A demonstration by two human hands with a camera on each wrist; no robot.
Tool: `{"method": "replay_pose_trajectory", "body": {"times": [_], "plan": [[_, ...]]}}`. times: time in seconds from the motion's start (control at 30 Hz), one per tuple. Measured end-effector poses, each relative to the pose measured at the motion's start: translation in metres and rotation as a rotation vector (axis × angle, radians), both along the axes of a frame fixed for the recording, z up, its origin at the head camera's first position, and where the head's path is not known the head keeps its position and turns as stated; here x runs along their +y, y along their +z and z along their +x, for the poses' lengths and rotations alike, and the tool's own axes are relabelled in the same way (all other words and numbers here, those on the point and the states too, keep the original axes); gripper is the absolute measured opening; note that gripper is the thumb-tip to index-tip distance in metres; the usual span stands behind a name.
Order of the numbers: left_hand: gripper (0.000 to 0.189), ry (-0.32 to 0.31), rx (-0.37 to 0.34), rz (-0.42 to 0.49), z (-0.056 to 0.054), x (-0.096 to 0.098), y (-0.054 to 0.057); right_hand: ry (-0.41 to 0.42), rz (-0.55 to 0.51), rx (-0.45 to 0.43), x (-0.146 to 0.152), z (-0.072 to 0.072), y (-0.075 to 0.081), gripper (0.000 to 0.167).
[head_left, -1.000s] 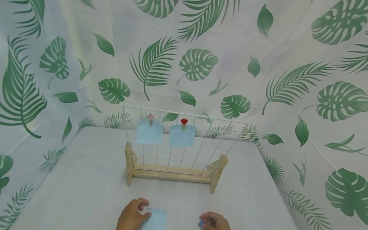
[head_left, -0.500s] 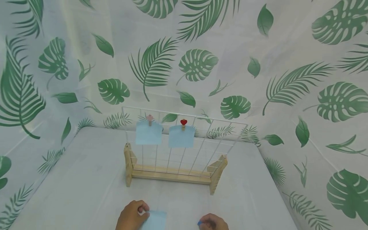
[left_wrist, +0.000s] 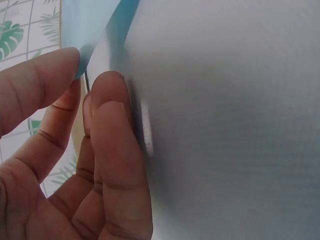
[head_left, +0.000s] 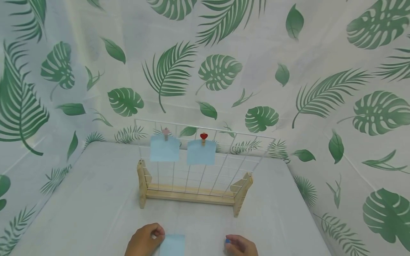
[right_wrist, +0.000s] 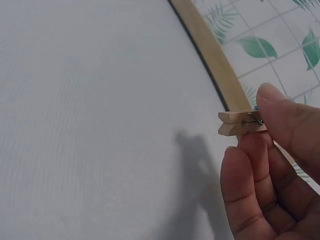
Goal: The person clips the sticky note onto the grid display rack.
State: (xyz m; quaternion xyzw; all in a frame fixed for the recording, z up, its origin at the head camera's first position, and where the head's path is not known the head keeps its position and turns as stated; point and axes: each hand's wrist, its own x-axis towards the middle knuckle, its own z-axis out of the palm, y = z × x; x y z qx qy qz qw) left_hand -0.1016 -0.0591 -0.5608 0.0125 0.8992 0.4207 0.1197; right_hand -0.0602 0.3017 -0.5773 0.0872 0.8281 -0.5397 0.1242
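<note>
Low in the head view, my left hand (head_left: pixel 145 240) pinches a light blue sheet of paper (head_left: pixel 173 245) at its left edge, between thumb and index finger. Up close in the left wrist view, the paper (left_wrist: pixel 87 22) lifts and bends near the fingertips. My right hand (head_left: pixel 242 246) is apart from the paper, to its right. It holds a small wooden clothespin (right_wrist: pixel 235 124) between thumb and fingers, jaws pointing away from the hand. A blue decoration (head_left: pixel 227 241) on the clothespin shows in the head view; the fingers hide most of its handle end.
Beyond the hands stands a white wire grid (head_left: pixel 243 153) in a wooden stand (head_left: pixel 192 197). Two blue paper sheets hang on it, the left one (head_left: pixel 164 151) under a pink clothespin (head_left: pixel 166 133), the right one (head_left: pixel 201 154) under a red heart clothespin (head_left: pixel 203 138). Leaf-printed sheeting surrounds the white table (head_left: pixel 96 199).
My left index finger and thumb have come together on the paper's edge. My right hand has shifted slightly and turned the clothespin, so its blue part faces differently.
</note>
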Motion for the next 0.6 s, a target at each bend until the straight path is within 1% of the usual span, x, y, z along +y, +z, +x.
{"method": "replay_pose_trajectory", "body": {"times": [0.03, 0.07, 0.23, 0.3, 0.4, 0.47, 0.5, 0.6], "plan": [[0.010, 0.001, -0.001, 0.003, 0.000, 0.000, 0.001, 0.010, -0.006, 0.005, 0.001, 0.000, 0.001, 0.053], [0.010, 0.003, -0.002, 0.005, 0.000, 0.000, 0.001, 0.026, -0.004, 0.045, 0.002, 0.000, 0.001, 0.051], [0.008, 0.005, -0.002, 0.038, 0.000, 0.000, 0.002, -0.007, -0.039, 0.137, 0.002, 0.001, 0.000, 0.038], [0.007, -0.002, 0.011, 0.059, 0.000, -0.001, 0.001, -0.036, -0.059, 0.161, 0.003, 0.001, -0.005, 0.034], [0.006, -0.022, 0.041, 0.090, -0.001, -0.002, 0.000, -0.062, -0.053, 0.227, 0.004, 0.002, -0.017, 0.027], [0.006, -0.040, 0.068, 0.107, -0.002, -0.002, -0.002, -0.083, -0.039, 0.234, 0.005, 0.002, -0.022, 0.025], [0.006, -0.050, 0.081, 0.118, -0.002, -0.003, -0.002, -0.094, -0.031, 0.228, 0.004, 0.001, -0.022, 0.026], [0.006, -0.075, 0.117, 0.158, -0.003, -0.002, -0.002, -0.124, -0.016, 0.180, -0.001, 0.002, -0.007, 0.033]]}}
